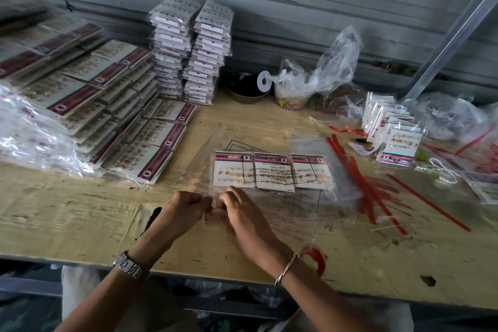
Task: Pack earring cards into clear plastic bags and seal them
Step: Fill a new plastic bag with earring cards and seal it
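clear bag (269,201), card stacks (121,127) (left), red strips (361,183)

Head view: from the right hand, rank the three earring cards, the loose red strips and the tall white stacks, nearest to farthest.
1. three earring cards: inside the clear bag, just beyond the right hand.
2. red strips: scattered off to its right.
3. tall white stacks: at the back wall, left of centre.
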`<action>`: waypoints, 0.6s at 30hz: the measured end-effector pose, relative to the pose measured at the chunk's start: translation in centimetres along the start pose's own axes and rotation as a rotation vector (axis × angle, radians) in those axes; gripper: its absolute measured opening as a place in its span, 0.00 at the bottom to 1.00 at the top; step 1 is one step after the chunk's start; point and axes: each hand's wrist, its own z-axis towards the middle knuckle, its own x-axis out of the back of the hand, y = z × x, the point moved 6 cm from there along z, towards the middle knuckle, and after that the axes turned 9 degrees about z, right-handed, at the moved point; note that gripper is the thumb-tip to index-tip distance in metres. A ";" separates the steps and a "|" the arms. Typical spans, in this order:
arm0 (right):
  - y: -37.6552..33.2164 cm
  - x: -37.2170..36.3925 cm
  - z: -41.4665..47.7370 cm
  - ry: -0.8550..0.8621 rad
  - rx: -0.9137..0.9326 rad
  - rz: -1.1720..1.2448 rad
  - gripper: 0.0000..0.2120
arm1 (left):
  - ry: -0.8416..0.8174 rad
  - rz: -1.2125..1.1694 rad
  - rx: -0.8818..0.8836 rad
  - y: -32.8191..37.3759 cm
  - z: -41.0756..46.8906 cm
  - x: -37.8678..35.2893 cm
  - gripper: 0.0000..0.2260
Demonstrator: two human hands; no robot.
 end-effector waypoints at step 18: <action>0.1 0.5 0.1 0.098 0.023 0.001 0.03 | -0.038 -0.065 0.053 0.3 -1.1 -0.4 0.17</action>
